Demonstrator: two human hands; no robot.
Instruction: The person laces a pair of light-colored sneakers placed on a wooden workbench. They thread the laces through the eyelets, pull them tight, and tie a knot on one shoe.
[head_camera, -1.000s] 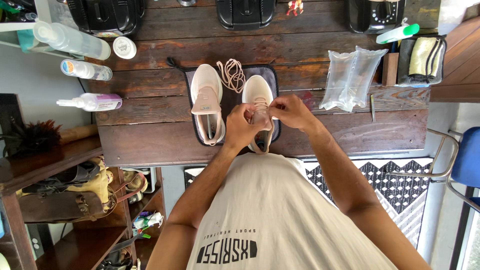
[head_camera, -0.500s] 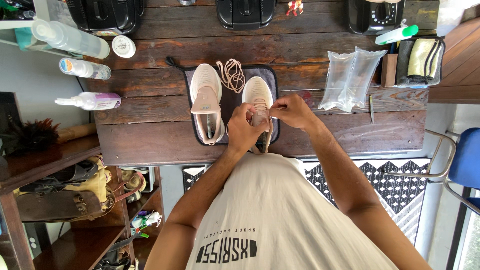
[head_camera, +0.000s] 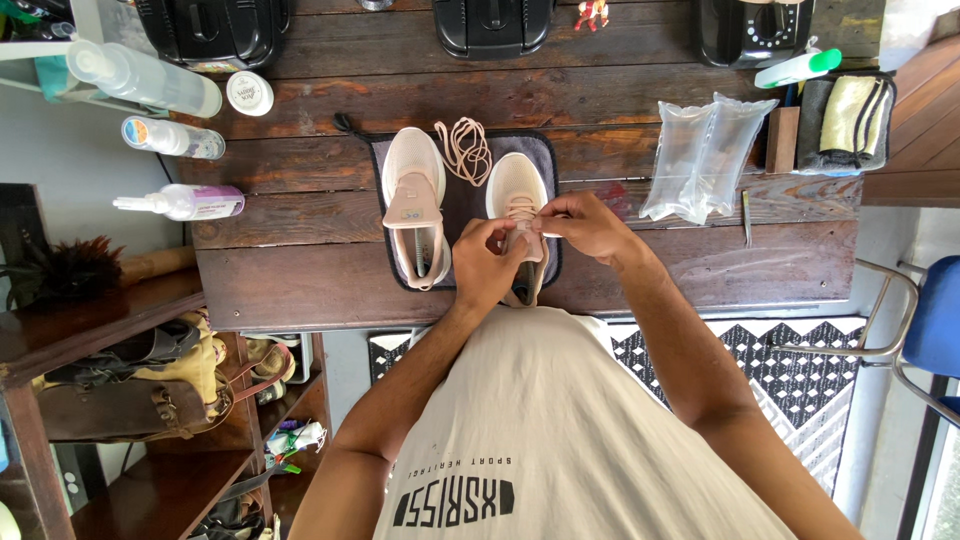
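Head view: pale pink sneaker (head_camera: 516, 185) on dark mat (head_camera: 463, 205), toe away from body, lace end pinched over its tongue. Left hand (head_camera: 488, 263) curled over the shoe's collar, fingers closed around the lace. Right hand (head_camera: 588, 226) just beside, fingertips pinched on the lace. Matching sneaker (head_camera: 412, 200) alongside, unlaced. Loose lace (head_camera: 466, 148) coiled between them. Air cushions (head_camera: 705, 155) farther right on wooden table (head_camera: 300, 250).
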